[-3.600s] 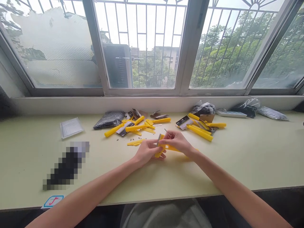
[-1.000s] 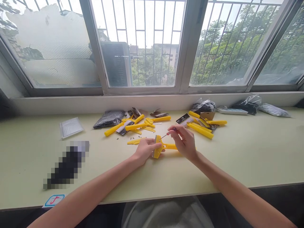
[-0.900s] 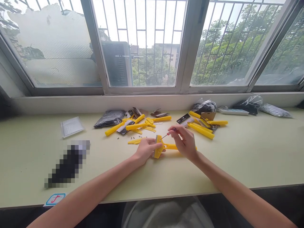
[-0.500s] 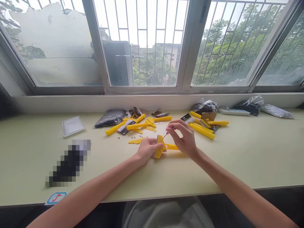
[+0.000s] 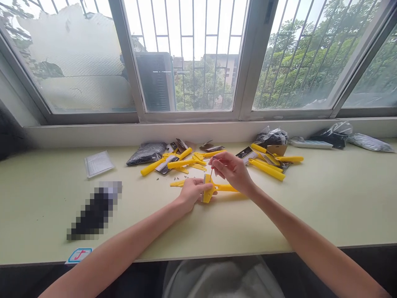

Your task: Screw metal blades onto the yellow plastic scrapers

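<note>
Screwdriver (image 5: 211,173) now more upright | pale-green table (image 5: 248,231) | window (image 5: 243,89) behind

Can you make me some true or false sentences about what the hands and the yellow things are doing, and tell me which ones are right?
1. The left hand holds the yellow scraper by its head. True.
2. The right hand is empty. False: it holds a small screwdriver.
3. The screwdriver points down at the scraper's head. True.
4. The small screws are lying inside the clear packet. False: they lie loose on the table.
5. The black packet is on top of the yellow handles at the right. False: it lies beside the left pile of yellow parts.
</note>
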Available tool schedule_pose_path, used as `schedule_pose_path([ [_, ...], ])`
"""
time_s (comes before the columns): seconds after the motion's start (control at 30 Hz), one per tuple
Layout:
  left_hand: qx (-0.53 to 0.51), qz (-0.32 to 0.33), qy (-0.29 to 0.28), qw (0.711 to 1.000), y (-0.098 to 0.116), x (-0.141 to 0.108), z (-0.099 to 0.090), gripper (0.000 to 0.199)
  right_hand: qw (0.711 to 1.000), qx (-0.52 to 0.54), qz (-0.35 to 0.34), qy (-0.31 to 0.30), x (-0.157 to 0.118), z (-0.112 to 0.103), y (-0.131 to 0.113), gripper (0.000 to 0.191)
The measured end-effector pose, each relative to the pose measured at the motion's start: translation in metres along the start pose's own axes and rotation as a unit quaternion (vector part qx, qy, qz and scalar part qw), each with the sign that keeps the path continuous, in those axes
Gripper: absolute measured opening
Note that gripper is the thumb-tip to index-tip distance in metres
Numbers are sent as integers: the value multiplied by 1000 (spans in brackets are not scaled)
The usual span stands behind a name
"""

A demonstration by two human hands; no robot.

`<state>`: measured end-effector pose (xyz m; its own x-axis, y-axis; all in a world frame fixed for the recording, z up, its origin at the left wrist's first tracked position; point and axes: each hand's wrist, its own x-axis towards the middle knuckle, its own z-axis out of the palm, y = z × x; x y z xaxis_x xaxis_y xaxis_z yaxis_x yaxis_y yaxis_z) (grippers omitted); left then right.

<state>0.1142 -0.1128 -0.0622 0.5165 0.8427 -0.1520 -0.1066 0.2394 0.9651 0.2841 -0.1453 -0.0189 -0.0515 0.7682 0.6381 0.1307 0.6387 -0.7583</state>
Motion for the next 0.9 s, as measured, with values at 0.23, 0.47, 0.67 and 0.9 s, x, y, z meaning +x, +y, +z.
schedule_pose_path([
  [0.23, 10, 1, -3, 1000, 4, -4, 2, 27, 1000, -20, -19, 1, -1, 6, -4, 33],
  [0.47, 9, 9, 2, 1000, 4, -4, 2, 25, 997, -46, -54, 4, -4, 6, -12, 24],
  [0.67, 13, 2, 4, 1000, 2, -1, 1, 26, 997, 29, -6, 70, -1, 6, -13, 27],
  [0.9, 13, 0, 0, 1000, 3, -3, 2, 28, 999, 41, -5, 35, 0, 2, -16, 32],
])
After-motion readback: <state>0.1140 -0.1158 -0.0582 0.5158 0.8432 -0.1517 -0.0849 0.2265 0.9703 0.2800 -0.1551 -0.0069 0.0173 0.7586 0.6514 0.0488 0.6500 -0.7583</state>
